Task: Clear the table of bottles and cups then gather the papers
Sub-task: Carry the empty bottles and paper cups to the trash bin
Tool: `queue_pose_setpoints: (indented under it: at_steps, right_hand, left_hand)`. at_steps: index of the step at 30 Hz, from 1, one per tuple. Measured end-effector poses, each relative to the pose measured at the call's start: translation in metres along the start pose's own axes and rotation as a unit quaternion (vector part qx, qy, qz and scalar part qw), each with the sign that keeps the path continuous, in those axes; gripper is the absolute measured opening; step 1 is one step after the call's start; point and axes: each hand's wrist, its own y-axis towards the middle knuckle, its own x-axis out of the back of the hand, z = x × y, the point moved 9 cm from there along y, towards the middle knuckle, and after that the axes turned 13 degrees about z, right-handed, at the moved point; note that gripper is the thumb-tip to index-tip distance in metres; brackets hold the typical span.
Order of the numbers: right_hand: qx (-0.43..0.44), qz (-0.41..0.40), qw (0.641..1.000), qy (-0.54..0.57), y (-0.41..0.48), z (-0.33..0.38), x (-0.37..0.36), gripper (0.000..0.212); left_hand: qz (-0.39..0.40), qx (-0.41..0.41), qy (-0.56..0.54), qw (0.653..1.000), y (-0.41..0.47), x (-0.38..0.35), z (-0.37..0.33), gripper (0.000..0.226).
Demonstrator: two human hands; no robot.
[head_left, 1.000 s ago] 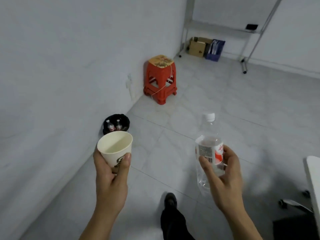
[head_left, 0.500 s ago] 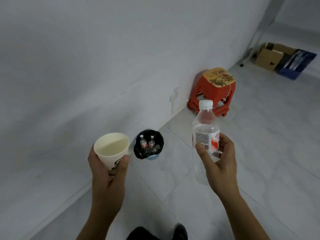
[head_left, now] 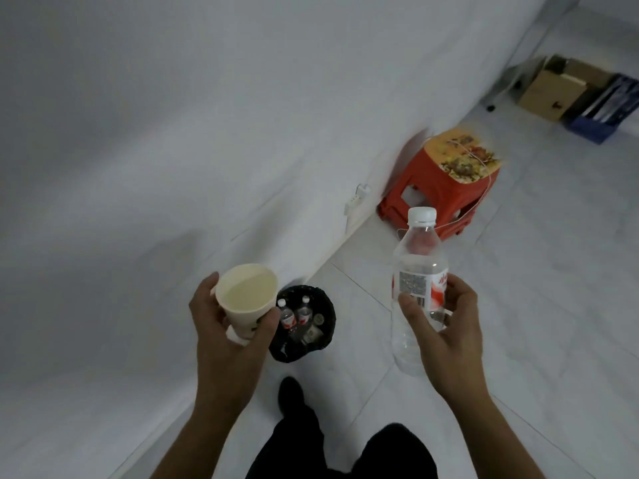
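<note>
A person's left hand (head_left: 224, 340) curls thumb and fingers round one white paper cup (head_left: 247, 295), smooth and tapered, its lower part hidden by the grip. The right hand (head_left: 449, 330) grips one clear plastic bottle (head_left: 418, 271), upright, with a white screw cap and a red-and-white label. Between them, on the pale tiled floor against the wall, sits a round black bin (head_left: 330, 316) holding two small capped bottles (head_left: 287, 314); the other litter in it is too blurred to name. One red plastic stool (head_left: 446, 188) stands beyond; a blue box (head_left: 608, 108) is cut off at the frame's edge.
</note>
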Motion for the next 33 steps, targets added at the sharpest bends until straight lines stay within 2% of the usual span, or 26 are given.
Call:
queue_pose_setpoints:
  at_steps: [3,6,8,14,17,22,25,28,31,33]
  right_hand:
    - [-0.038,0.011,0.999,0.000,0.045,-0.013,-0.020,0.067]
    - [-0.074,0.027,0.997,-0.001,0.089,-0.045,-0.040,0.066]
    - [-0.099,0.037,0.994,-0.012,0.123,-0.078,-0.057,0.065]
    - [-0.149,0.089,0.985,-0.019,0.218,-0.233,-0.134,0.072]
    - [-0.158,0.098,0.983,-0.008,0.242,-0.321,-0.173,0.067]
    - [-0.184,0.103,0.978,0.007,0.253,-0.448,-0.221,0.063]
    - [-0.196,0.096,0.976,0.010,0.249,-0.492,-0.232,0.064]
    - [-0.213,0.086,0.973,0.025,0.243,-0.517,-0.237,0.071]
    - [-0.228,0.090,0.969,0.011,0.239,-0.527,-0.238,0.072]
    - [-0.234,0.102,0.967,-0.004,0.239,-0.529,-0.241,0.066]
  left_hand:
    - [0.045,0.045,0.006,0.998,0.053,-0.015,0.025,0.095]
    - [0.076,0.071,0.043,0.994,0.090,-0.040,0.070,0.085]
    - [0.066,0.094,0.056,0.992,0.109,-0.057,0.117,0.079]
    - [0.017,0.183,0.095,0.978,0.155,-0.119,0.319,0.077]
    - [0.018,0.212,0.115,0.970,0.176,-0.155,0.434,0.073]
    - [0.070,0.230,0.126,0.962,0.202,-0.220,0.603,0.081]
    - [0.137,0.204,0.182,0.952,0.212,-0.260,0.674,0.082]
    - [0.191,0.215,0.252,0.924,0.209,-0.286,0.725,0.073]
    - [0.268,0.230,0.376,0.857,0.194,-0.296,0.750,0.074]
    - [0.299,0.223,0.426,0.824,0.187,-0.295,0.747,0.079]
